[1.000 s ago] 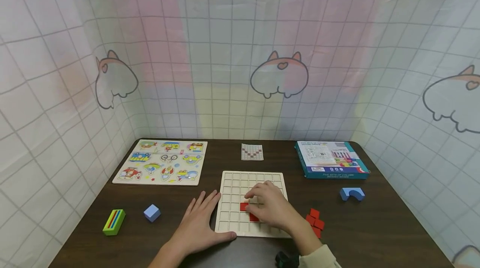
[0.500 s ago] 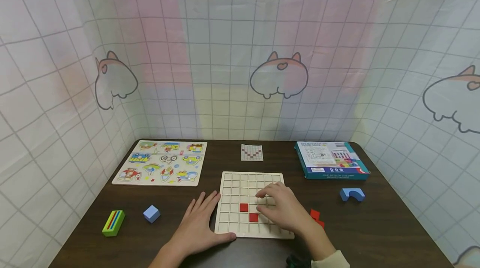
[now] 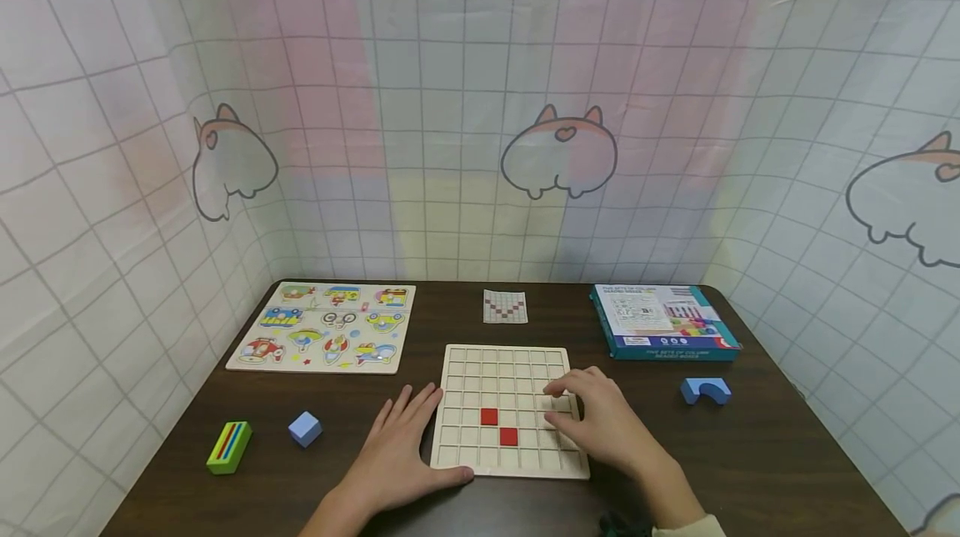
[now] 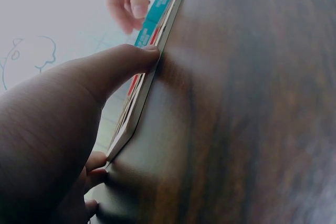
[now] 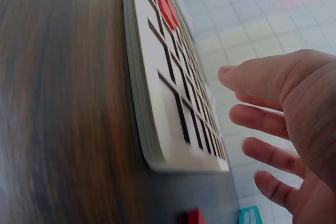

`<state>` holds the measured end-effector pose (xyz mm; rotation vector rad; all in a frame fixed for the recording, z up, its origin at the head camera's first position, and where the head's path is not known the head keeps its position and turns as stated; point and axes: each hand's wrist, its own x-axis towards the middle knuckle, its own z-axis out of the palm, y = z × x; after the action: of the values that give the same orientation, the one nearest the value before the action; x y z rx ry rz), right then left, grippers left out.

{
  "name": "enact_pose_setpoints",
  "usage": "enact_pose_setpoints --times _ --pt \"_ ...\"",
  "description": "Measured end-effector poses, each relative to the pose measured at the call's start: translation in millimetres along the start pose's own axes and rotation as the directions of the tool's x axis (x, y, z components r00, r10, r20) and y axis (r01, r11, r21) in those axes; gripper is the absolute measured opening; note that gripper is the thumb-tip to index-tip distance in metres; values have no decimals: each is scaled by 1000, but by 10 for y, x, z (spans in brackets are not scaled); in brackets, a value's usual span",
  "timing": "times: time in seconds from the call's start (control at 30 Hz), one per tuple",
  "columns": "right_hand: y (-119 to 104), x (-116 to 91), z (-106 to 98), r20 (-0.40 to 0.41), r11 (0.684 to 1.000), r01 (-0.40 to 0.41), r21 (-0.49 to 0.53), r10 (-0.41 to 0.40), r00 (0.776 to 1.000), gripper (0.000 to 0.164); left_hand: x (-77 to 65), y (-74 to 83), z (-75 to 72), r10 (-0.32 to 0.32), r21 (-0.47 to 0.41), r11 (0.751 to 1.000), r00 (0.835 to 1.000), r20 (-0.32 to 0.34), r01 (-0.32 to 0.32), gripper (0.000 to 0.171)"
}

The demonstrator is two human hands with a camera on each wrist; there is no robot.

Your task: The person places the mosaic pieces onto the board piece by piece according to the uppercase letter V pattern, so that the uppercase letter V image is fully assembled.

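A cream grid board (image 3: 465, 378) lies on the table between both hands. Two red squares (image 3: 489, 417) sit in its cells, diagonal to each other. My left hand (image 3: 401, 454) is spread at the board's lower left, straight fingers along the left side and thumb touching the front edge, as the left wrist view shows of the board's edge (image 4: 137, 106). Over the board's right side hovers my right hand (image 3: 600, 420), fingers loosely bent, thumb and forefinger apart with nothing between them. A loose red piece (image 5: 195, 216) appears low in the right wrist view; in the head view the right arm hides it.
A small patterned card (image 3: 505, 307) lies behind the board. At back left is a picture puzzle (image 3: 322, 328), at back right a boxed toy (image 3: 663, 324). A blue arch block (image 3: 705, 390) stands right; a blue cube (image 3: 305, 429) and green striped block (image 3: 228, 448) stand left.
My right hand has moved right, away from the two red squares, uncovering them; its arm now covers the loose red pieces. The left hand has stayed in place.
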<state>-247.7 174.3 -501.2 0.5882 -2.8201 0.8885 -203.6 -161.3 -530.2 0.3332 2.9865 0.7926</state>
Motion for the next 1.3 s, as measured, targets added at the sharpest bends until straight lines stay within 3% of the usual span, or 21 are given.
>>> enact_pose_setpoints --times 0.4,0.9,1.3 --pt "262 -98 -157 5 996 -83 -34 83 997 29 19 -51 30 -9 12 1000 1000 -2 9 133" --pt "578 -236 -293 -46 987 -106 -118 101 994 33 35 -42 30 -16 13 1000 1000 7 16 134" --pt "749 -331 -421 32 974 -200 -107 204 978 41 25 -47 37 -10 21 1000 1000 3 10 134"
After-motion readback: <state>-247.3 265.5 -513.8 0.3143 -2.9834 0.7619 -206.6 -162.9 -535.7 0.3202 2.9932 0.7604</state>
